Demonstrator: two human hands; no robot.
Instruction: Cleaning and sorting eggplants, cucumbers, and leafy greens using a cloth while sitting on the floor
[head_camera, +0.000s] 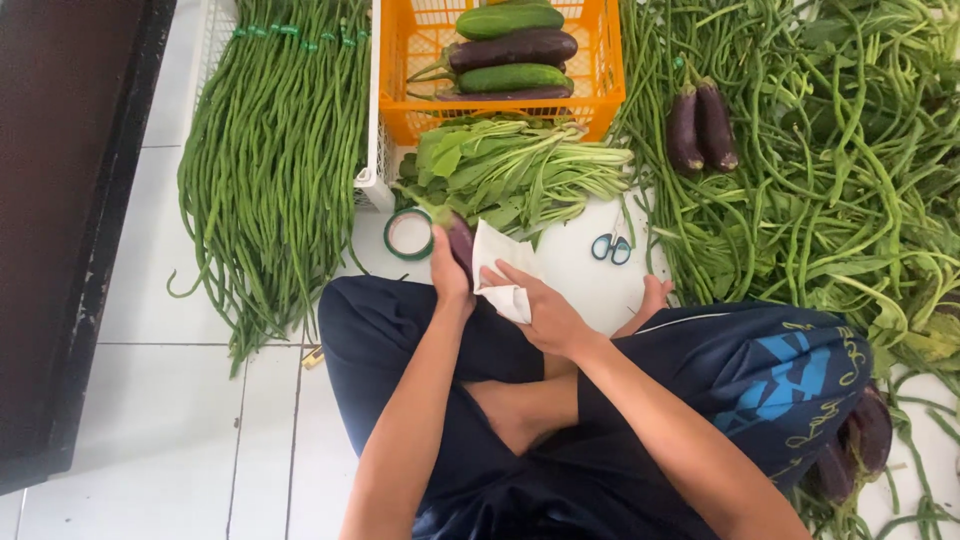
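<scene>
My left hand (447, 272) grips a purple eggplant (461, 243) by its lower end, its green stem pointing up toward the leafy greens. My right hand (540, 310) presses a white cloth (498, 268) against the eggplant's right side. Both hands work above my crossed legs in dark blue trousers (400, 330) as I sit on the white tiled floor.
An orange crate (400, 60) holds cucumbers and eggplants. A bunch of leafy greens (510, 170) lies in front of it. Long beans (275, 170) hang at left; a loose heap (830, 170) with two eggplants (700, 125) is at right. A tape roll (409, 234) and scissors (611, 247) lie nearby.
</scene>
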